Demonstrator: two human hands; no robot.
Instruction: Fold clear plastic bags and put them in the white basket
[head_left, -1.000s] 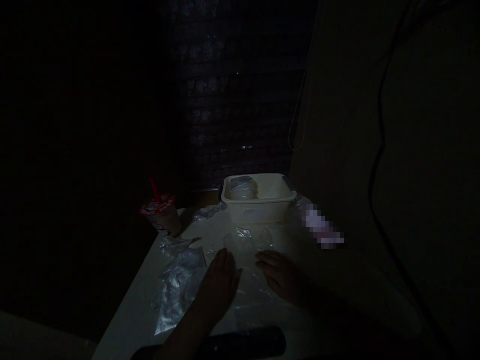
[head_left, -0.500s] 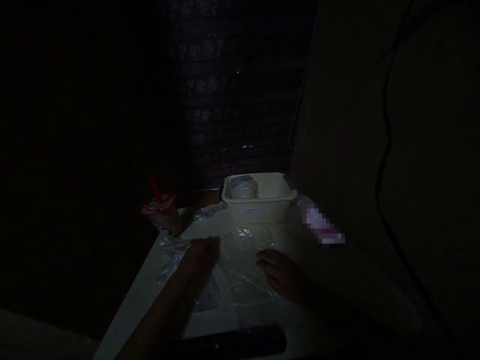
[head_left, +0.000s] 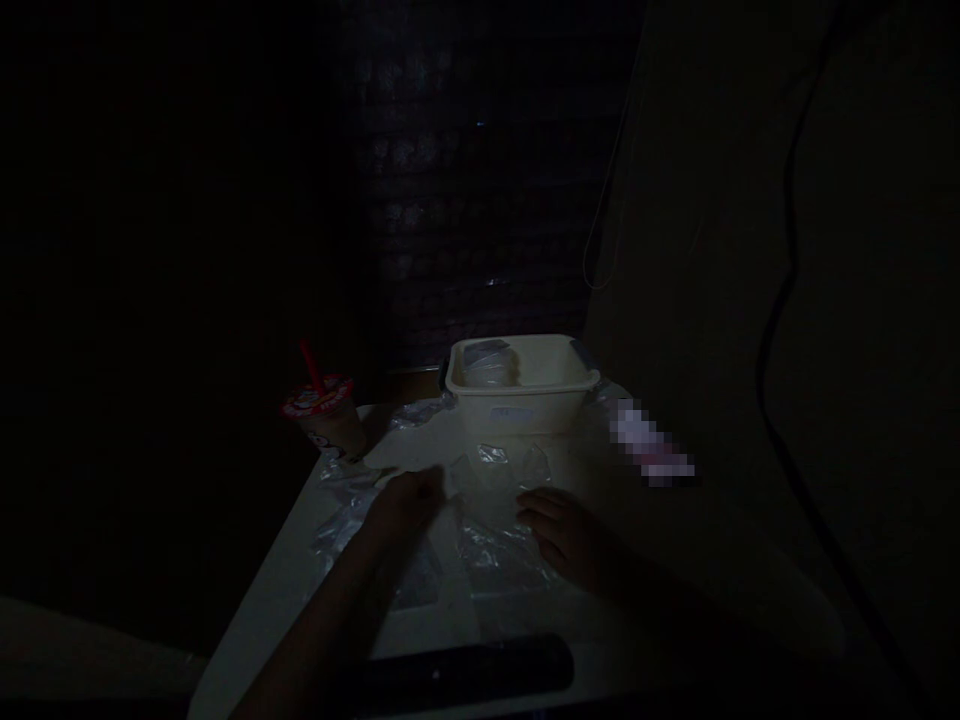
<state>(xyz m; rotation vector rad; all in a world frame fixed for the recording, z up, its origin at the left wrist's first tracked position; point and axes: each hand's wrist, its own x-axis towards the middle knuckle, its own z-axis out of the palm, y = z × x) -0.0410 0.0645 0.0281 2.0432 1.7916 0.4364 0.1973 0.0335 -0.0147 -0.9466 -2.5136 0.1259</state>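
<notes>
The scene is very dark. My left hand (head_left: 409,500) is closed above the table, left of centre, its fingers curled in. Whatever may be between them is hidden. My right hand (head_left: 566,532) lies palm down with fingers stretched out and slightly apart, at the right edge of a clear plastic bag (head_left: 502,565). Another crumpled clear bag (head_left: 341,530) lies under and left of my left forearm, and a clear bag (head_left: 420,585) lies just right of it. Beyond my hands are small clear plastic pieces, one shiny (head_left: 492,454) and one duller (head_left: 535,465).
A pale plastic tub (head_left: 525,410) with clear packets (head_left: 486,362) inside stands at the table's back. To the left is a lidded drink cup (head_left: 334,425) with a red straw. A blurred-out object (head_left: 651,442) lies right. A long dark object (head_left: 465,672) lies along the front edge.
The camera view has shifted slightly. The clear bag near my right hand looks more wrinkled and shinier. Both hands stay nearly in place, the left still closed.
</notes>
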